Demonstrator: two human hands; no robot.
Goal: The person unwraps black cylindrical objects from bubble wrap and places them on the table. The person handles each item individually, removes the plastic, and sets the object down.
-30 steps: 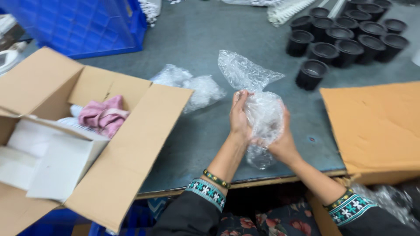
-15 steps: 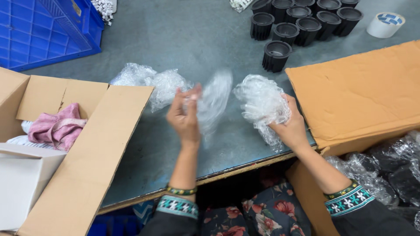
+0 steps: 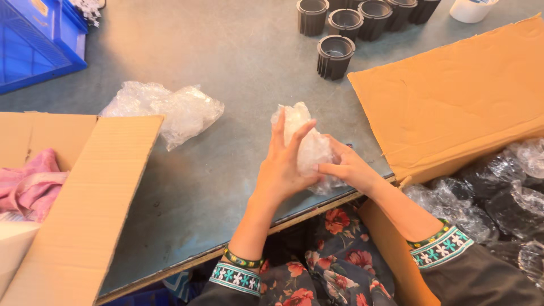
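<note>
Both hands are closing around one crumpled bundle of clear bubble wrap near the front edge of the grey table. The left hand is pressing against the bundle's left side, fingers spread and pointing up and away from the person, with the fingertips lying over the top of the wrap. The right hand is cupping the lower right side, its index finger running leftward under the bundle toward the left palm. Neither hand is fully closed; they are loosely wrapping the plastic between them. The bundle's long axis is running from the table edge up and slightly leftward, its narrower end pointing away from the person.

Left of the hands, well apart, a second loose plastic bag is lying on the table beside the flap of an open cardboard box holding pink cloth. Right of the bundle, a flat cardboard sheet is sitting just beside the right hand. Farther back, black ribbed cups are standing upright in a cluster, and a blue crate is occupying the far left corner. More wrapped black items are lying in a box below the sheet.
</note>
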